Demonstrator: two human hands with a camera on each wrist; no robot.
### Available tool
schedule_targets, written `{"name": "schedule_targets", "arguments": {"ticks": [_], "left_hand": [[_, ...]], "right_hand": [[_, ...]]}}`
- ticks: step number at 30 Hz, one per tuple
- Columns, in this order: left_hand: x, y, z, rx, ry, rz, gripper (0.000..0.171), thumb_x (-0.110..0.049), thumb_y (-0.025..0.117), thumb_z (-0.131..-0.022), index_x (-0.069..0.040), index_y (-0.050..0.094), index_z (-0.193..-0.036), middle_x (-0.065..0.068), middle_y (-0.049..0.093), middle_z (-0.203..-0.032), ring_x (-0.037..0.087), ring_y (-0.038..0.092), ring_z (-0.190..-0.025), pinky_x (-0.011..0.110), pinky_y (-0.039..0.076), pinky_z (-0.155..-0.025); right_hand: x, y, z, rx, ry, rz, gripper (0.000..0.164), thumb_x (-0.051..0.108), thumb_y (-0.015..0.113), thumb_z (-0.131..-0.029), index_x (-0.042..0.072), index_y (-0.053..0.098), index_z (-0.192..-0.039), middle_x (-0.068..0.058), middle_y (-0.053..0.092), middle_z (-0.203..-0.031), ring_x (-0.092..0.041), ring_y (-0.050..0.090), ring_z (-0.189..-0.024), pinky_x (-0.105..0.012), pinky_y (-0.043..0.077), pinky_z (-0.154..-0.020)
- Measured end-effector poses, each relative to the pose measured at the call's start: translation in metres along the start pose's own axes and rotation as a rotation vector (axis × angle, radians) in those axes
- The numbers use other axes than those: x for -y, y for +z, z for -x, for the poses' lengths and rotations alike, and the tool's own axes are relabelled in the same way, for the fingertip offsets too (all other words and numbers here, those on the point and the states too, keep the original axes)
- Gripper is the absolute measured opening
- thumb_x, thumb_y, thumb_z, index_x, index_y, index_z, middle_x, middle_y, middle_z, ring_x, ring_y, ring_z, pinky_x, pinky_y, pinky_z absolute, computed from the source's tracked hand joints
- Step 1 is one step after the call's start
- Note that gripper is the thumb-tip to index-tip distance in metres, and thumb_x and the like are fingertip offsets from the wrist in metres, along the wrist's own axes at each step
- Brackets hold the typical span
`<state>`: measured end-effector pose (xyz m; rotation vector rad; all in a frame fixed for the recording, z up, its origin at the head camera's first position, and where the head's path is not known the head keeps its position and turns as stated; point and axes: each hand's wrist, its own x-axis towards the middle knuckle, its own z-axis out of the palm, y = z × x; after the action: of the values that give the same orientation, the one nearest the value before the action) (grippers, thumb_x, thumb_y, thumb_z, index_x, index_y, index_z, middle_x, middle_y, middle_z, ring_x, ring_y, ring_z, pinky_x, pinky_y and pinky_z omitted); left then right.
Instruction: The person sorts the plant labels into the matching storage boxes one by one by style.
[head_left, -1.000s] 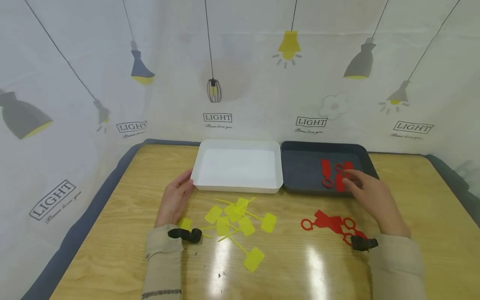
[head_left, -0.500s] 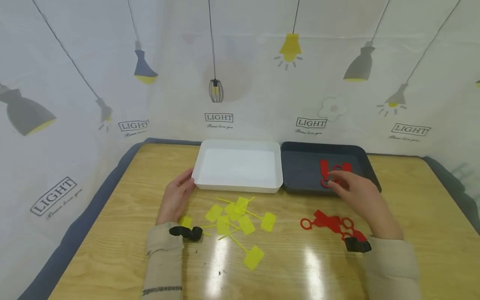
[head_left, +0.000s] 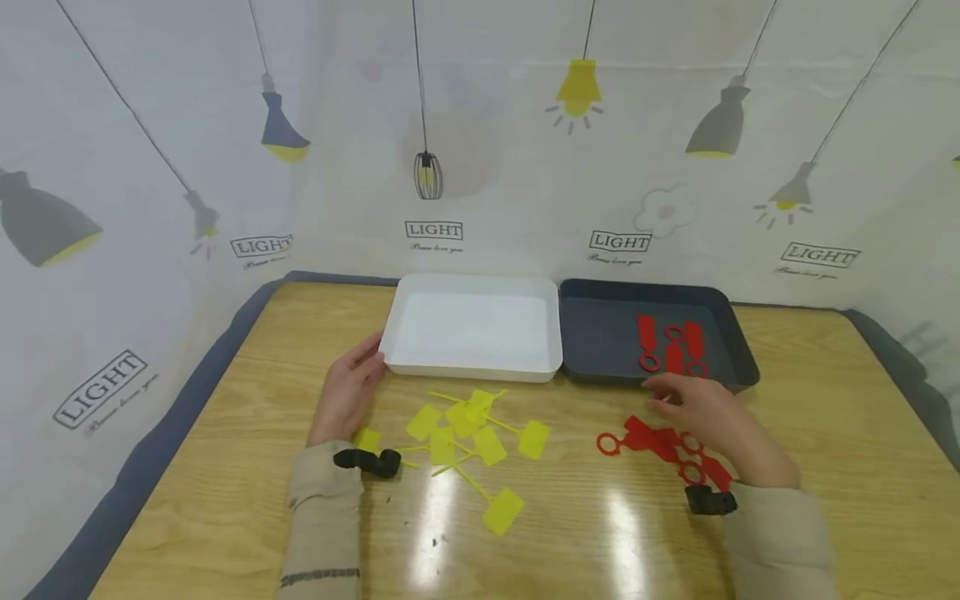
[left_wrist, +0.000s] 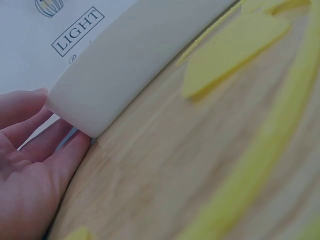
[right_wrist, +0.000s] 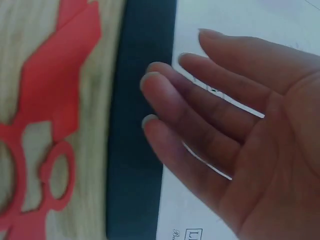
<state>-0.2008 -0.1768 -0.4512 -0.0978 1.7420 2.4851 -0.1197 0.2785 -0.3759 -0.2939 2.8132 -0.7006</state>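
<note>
At the left front corner of a white tray [head_left: 468,373], my left hand [head_left: 348,392] touches the tray's end wall; in the left wrist view the fingers [left_wrist: 37,145] lie along that end. My right hand [head_left: 701,412] holds nothing and hovers by the front edge of a dark grey tray [head_left: 603,362], its fingers relaxed and spread in the right wrist view. Several flat red tags with rings [head_left: 647,333] lie inside the dark tray. Near my right hand, more red ring tags [head_left: 660,442] lie overlapping on the table.
Yellow tags with thin stems [head_left: 450,429] lie in a loose pile before the white tray, one set apart nearer me. The wooden table [head_left: 247,467] reaches back to a printed cloth [head_left: 510,167] behind both trays, which stand side by side.
My right hand has drawn back from inside the dark tray toward the red tags on the table. A red tag once under its fingers now lies in the tray. The left hand stays put.
</note>
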Motion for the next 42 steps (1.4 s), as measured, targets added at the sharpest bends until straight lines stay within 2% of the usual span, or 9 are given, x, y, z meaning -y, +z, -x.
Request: {"name": "schedule_targets", "arguments": {"ticks": [5, 10, 20, 27, 42], "left_hand": [[0.001, -0.003, 0.001, -0.007, 0.01, 0.008, 0.044, -0.004, 0.046, -0.092, -0.003, 0.037, -0.135, 0.012, 0.033, -0.139, 0.019, 0.036, -0.124, 0.028, 0.032, -0.1], [0.003, -0.002, 0.001, -0.006, -0.003, -0.02, 0.044, -0.007, 0.048, -0.092, -0.004, 0.038, -0.135, 0.009, 0.035, -0.138, 0.017, 0.037, -0.123, 0.027, 0.033, -0.099], [0.002, -0.003, 0.002, -0.027, -0.016, -0.03, 0.044, -0.008, 0.047, -0.092, -0.006, 0.037, -0.135, 0.008, 0.035, -0.138, 0.016, 0.037, -0.123, 0.026, 0.033, -0.099], [0.002, -0.006, 0.003, -0.034, -0.014, -0.036, 0.044, -0.008, 0.048, -0.092, -0.005, 0.039, -0.134, 0.008, 0.036, -0.137, 0.017, 0.038, -0.122, 0.027, 0.033, -0.099], [0.004, -0.002, -0.002, -0.019, 0.002, -0.026, 0.042, -0.007, 0.048, -0.092, -0.006, 0.041, -0.133, 0.009, 0.036, -0.137, 0.017, 0.038, -0.123, 0.027, 0.034, -0.099]], "right_hand": [[-0.001, 0.01, -0.006, 0.073, 0.018, 0.009, 0.04, 0.028, 0.06, -0.085, 0.005, 0.054, -0.117, -0.002, 0.06, -0.096, -0.018, 0.057, -0.083, -0.036, 0.047, -0.07], [-0.003, 0.016, -0.004, 0.091, 0.023, 0.021, 0.037, 0.022, 0.062, -0.083, 0.004, 0.056, -0.115, -0.002, 0.06, -0.094, -0.017, 0.057, -0.08, -0.036, 0.047, -0.069], [0.006, 0.026, -0.007, 0.098, 0.058, 0.063, 0.049, 0.03, 0.071, -0.074, 0.008, 0.054, -0.115, 0.001, 0.06, -0.092, -0.015, 0.056, -0.082, -0.037, 0.046, -0.072], [0.011, 0.031, -0.01, 0.09, 0.025, 0.103, 0.04, 0.02, 0.075, -0.07, 0.01, 0.058, -0.105, 0.002, 0.059, -0.086, -0.014, 0.055, -0.078, -0.034, 0.045, -0.068], [0.009, 0.03, -0.008, 0.07, 0.002, 0.108, 0.029, 0.02, 0.076, -0.069, 0.012, 0.06, -0.092, 0.003, 0.058, -0.081, -0.013, 0.054, -0.074, -0.033, 0.044, -0.065]]}}
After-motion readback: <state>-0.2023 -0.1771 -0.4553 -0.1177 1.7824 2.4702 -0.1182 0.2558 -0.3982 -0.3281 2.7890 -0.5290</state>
